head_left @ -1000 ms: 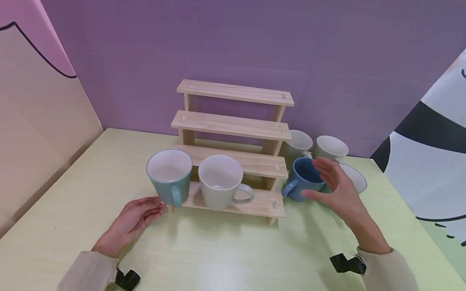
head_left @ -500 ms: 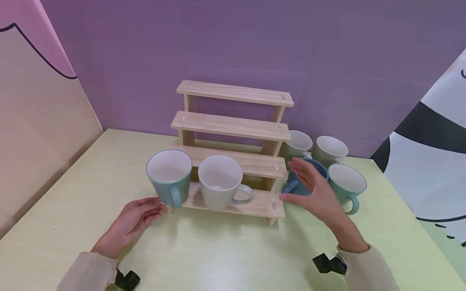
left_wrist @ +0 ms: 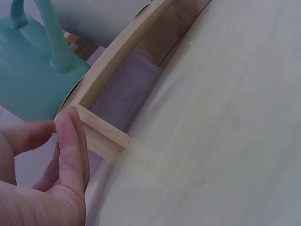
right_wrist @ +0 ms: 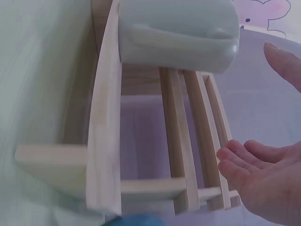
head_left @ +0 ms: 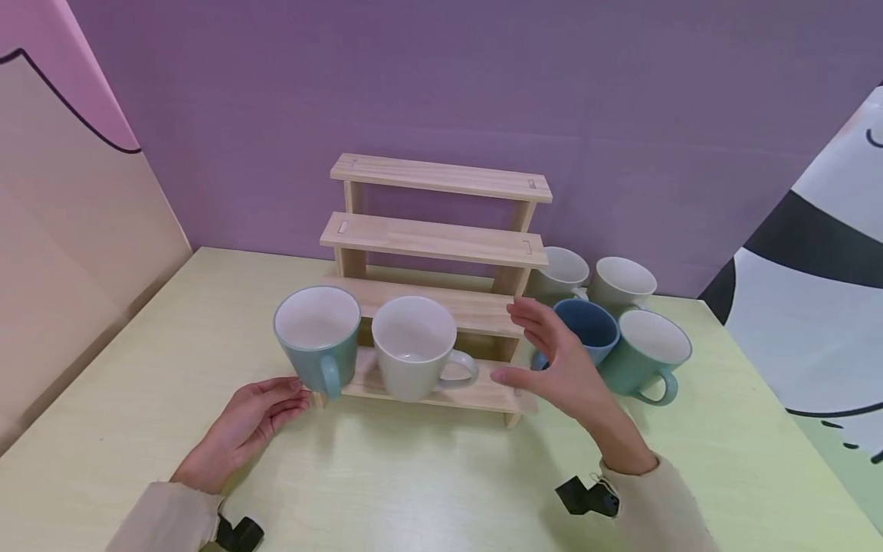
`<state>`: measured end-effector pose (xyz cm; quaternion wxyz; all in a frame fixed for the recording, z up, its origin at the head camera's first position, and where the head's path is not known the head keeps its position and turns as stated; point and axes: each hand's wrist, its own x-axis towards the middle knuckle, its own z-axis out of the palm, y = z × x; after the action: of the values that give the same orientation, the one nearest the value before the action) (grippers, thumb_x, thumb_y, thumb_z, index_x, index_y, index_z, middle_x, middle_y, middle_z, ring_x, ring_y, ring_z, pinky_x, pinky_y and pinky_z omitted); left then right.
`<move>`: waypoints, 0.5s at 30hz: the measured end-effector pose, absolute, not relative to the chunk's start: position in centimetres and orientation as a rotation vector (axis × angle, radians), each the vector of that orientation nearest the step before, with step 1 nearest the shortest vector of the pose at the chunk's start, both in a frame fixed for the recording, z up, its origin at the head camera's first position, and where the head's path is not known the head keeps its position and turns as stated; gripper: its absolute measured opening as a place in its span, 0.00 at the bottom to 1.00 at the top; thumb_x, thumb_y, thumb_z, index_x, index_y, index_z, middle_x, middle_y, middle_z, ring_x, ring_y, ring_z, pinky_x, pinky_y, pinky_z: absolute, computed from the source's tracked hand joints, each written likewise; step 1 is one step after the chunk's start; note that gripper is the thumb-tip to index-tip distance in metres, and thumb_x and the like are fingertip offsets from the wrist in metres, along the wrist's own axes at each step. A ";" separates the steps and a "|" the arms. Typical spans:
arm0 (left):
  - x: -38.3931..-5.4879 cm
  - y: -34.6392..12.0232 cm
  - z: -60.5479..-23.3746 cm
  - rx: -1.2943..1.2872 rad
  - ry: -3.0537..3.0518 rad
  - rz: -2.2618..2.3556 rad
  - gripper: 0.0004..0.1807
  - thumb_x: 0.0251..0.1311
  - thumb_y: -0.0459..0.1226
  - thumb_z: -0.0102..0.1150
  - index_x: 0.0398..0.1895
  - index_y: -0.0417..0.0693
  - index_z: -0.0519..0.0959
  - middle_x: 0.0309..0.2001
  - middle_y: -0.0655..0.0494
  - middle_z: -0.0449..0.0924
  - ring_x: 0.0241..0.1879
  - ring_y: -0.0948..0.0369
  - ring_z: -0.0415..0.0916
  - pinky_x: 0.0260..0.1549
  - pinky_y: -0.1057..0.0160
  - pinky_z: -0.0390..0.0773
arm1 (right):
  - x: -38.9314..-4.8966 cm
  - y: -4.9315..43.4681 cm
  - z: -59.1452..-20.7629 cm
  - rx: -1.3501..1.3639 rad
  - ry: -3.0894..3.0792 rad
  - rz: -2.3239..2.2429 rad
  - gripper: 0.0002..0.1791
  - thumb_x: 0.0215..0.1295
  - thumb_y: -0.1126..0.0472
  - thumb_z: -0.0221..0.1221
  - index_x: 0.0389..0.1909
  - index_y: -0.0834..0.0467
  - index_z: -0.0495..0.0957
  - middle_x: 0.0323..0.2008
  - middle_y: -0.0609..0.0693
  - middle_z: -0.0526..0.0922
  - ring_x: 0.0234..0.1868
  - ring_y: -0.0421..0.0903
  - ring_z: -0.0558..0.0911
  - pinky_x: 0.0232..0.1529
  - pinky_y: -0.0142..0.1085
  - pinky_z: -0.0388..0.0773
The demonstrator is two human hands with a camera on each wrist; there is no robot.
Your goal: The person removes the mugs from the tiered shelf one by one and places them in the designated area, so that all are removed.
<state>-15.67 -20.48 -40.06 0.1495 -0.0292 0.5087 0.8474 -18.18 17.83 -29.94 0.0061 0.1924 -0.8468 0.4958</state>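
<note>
A stepped wooden rack (head_left: 441,239) stands on the table. On its bottom board sit a teal mug (head_left: 319,337) at the left and a white mug (head_left: 414,349) to the right of it, both upright with white insides. My left hand (head_left: 250,425) pinches the left end of the bottom board with thumb and fingertips, just below the teal mug; the left wrist view shows the fingers (left_wrist: 70,146) at the board's corner. Nothing is in my right hand (head_left: 562,372), which hovers before the rack's right end, thumb and fingers spread apart, right of the white mug's handle.
To the rack's right stand a dark blue mug (head_left: 588,326), a green mug (head_left: 645,356) and two pale mugs, one pale mug (head_left: 624,282) behind the green one. A purple wall (head_left: 441,77) rises behind the table (head_left: 414,483). The rack's upper boards carry no mugs.
My right hand has moved left, from over the blue and green mugs to the rack's right end, uncovering those mugs. The left hand keeps its place.
</note>
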 end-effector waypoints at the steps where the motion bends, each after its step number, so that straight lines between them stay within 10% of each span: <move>1: -15.7 -20.5 -40.0 -0.085 1.463 2.434 0.13 0.69 0.29 0.46 0.33 0.47 0.81 0.33 0.56 0.84 0.35 0.65 0.83 0.40 0.73 0.82 | -18.2 17.6 -30.0 0.603 -2.651 1.550 0.45 0.53 0.62 0.70 0.69 0.59 0.56 0.69 0.55 0.63 0.69 0.51 0.63 0.70 0.36 0.60; 15: -15.6 -20.5 -40.0 -0.073 1.455 2.435 0.12 0.69 0.28 0.46 0.33 0.46 0.80 0.33 0.55 0.84 0.35 0.65 0.83 0.40 0.73 0.82 | -18.6 15.3 -29.9 0.638 -2.635 1.654 0.48 0.48 0.63 0.72 0.69 0.60 0.57 0.69 0.56 0.62 0.70 0.53 0.63 0.72 0.47 0.58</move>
<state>-15.56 -20.47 -39.96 0.1513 -0.0255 0.5069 0.8482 -18.62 15.28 -29.90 -0.0174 0.2010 -0.8295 0.5208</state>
